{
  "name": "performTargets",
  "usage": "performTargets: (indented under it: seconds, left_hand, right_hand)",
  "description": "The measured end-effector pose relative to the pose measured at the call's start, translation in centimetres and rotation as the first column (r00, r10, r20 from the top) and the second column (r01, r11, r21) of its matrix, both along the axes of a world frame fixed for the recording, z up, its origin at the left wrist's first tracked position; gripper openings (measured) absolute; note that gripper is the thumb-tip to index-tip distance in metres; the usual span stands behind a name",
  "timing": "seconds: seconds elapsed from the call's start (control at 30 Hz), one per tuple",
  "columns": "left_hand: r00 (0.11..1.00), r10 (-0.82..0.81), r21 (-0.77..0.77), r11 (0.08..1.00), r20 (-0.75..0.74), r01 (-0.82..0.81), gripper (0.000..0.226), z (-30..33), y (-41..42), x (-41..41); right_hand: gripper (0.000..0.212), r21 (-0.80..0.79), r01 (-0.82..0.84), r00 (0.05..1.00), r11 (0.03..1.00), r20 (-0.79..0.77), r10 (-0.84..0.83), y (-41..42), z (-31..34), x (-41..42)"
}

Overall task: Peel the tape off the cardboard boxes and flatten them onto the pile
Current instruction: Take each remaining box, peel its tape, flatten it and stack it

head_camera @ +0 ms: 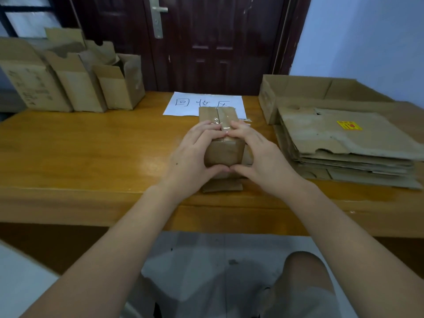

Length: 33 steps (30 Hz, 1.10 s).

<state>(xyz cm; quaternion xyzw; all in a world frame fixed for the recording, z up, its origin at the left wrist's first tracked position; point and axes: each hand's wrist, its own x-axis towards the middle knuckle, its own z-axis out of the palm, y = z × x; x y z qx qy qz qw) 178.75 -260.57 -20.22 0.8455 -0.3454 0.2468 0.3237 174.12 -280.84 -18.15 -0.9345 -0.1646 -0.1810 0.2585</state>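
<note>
Fingers [213, 131] curl round the small box [223, 152], both hands gripping, tape [223, 125] still on (three boxes [68, 88] waiting); pile [344, 145] already tall.

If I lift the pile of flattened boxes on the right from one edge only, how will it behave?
The pile of flattened boxes would probably sag and fan apart, since its sheets lie loose, with torn, uneven edges. It is likely light for its bulk, being plain cardboard. Upper sheets may slide off, as nothing visibly binds them.
</note>
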Motion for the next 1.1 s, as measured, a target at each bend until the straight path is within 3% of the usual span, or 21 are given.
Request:
performTargets:
  seconds: [0.2, 0.7, 1.1]
  left_hand:
    - [1.000, 0.008, 0.039, 0.999, 0.008, -0.009, 0.086, -0.3, 0.1, 0.0]
    - [0.999, -0.012, 0.005, 1.000, 0.045, 0.012, 0.071, -1.2, 0.0, 0.5]
    - [0.997, -0.064, -0.045, 0.997, 0.051, 0.066, 0.057, -1.3, 0.0, 0.7]
  right_hand:
    - [0.073, 0.035, 0.002, 1.000, 0.999, 0.028, -0.003, 0.2, -0.3, 0.1]
    - [0.042, 0.116, 0.007, 0.999, 0.993, 0.052, -0.013, 0.7, -0.4, 0.1]
    - [0.051, 0.092, -0.049, 0.998, 0.995, 0.032, 0.046, -0.1, 0.0, 0.2]
